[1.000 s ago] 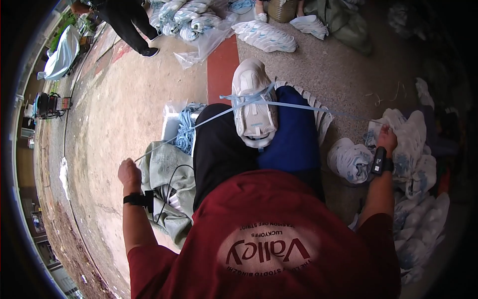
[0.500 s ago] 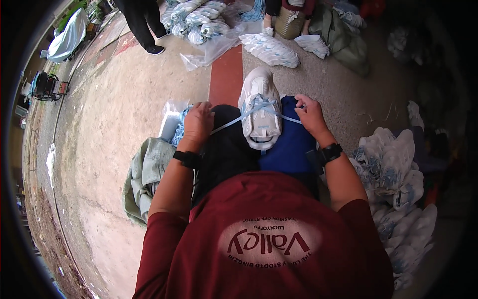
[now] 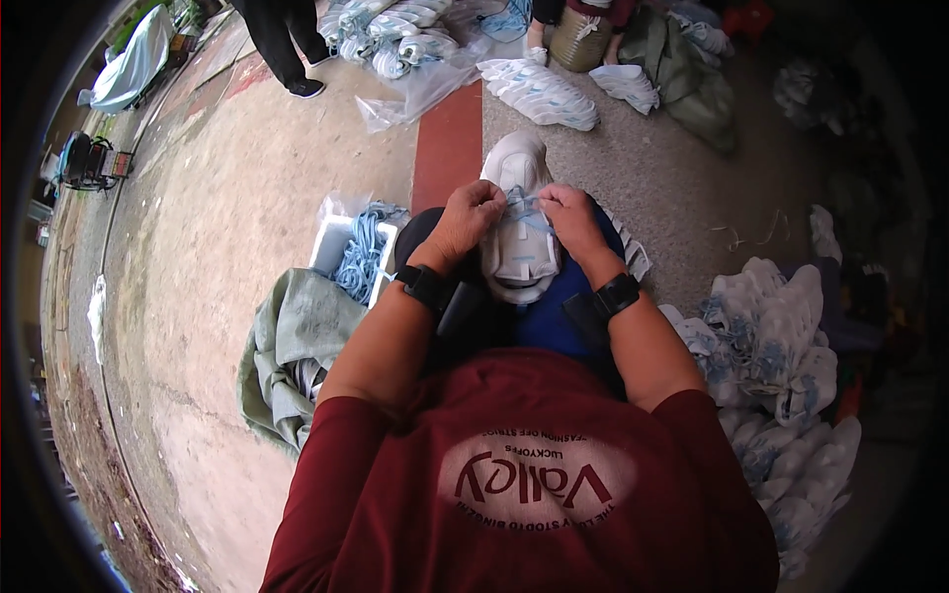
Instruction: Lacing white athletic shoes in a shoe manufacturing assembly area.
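Note:
A white sneaker (image 3: pixel 522 252) rests on my lap, its toe pointing away from me. Over its tongue runs a light-blue shoelace (image 3: pixel 521 203), partly covered by my fingers. My left hand (image 3: pixel 469 219) is closed in a pinch on the lace at the shoe's left side. On the opposite side my right hand (image 3: pixel 570 216) also pinches the lace, the two hands a short way apart. The exact shape of the lace between them is too small to make out.
A white box of blue laces (image 3: pixel 364 252) stands left of my legs, beside a grey-green sack (image 3: pixel 297 331). White shoe parts (image 3: pixel 771 336) are heaped at my right. Ahead lie more shoes (image 3: pixel 539 94), a plastic sheet (image 3: pixel 405 94) and another person's legs (image 3: pixel 282 44).
Both hands have come inward from wide apart to close over the shoe's tongue. The lace ends, earlier stretched out to each side, are now gathered at the middle.

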`<action>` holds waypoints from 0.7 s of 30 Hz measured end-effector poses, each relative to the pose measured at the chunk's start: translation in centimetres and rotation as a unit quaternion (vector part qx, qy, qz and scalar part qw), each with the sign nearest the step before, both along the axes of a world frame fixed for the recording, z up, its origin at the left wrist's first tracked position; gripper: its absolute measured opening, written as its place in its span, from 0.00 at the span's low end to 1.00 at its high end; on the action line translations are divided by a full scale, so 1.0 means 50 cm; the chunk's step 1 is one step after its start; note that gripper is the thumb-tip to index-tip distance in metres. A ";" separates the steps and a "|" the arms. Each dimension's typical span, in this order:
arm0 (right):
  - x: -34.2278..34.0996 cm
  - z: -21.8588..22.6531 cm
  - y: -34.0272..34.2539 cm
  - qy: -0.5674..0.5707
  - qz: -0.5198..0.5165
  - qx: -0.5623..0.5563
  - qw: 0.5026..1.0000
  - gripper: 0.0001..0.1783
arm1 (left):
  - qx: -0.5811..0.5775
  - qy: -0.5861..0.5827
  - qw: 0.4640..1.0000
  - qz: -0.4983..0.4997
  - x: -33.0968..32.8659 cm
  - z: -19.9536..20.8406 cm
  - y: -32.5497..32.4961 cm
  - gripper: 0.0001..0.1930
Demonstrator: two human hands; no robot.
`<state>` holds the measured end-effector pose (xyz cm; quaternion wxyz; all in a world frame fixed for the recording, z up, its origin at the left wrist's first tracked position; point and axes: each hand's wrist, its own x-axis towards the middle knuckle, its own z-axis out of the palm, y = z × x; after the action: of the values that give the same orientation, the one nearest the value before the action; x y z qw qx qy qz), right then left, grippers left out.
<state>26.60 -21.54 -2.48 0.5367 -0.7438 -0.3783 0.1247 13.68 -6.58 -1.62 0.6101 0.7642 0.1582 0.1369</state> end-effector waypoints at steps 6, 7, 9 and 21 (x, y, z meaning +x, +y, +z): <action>0.010 0.026 0.003 0.155 0.110 -0.059 0.980 0.16 | -0.007 0.028 0.996 -0.089 -0.004 0.005 0.010 0.07; 0.012 0.025 0.004 0.165 0.094 -0.090 0.978 0.14 | 0.045 0.056 0.994 -0.087 -0.004 0.009 0.009 0.08; 0.012 0.016 0.002 0.174 0.078 -0.121 0.974 0.13 | 0.100 0.052 0.991 -0.067 -0.007 0.024 0.010 0.08; -0.045 0.008 -0.002 -0.043 -0.087 -0.001 0.995 0.03 | -0.085 -0.019 0.996 0.021 0.002 0.014 -0.003 0.07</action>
<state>24.38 -21.66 -2.08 0.5277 -0.7793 -0.3349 0.0460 13.80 -6.75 -0.93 0.6726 0.7036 0.1735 0.1498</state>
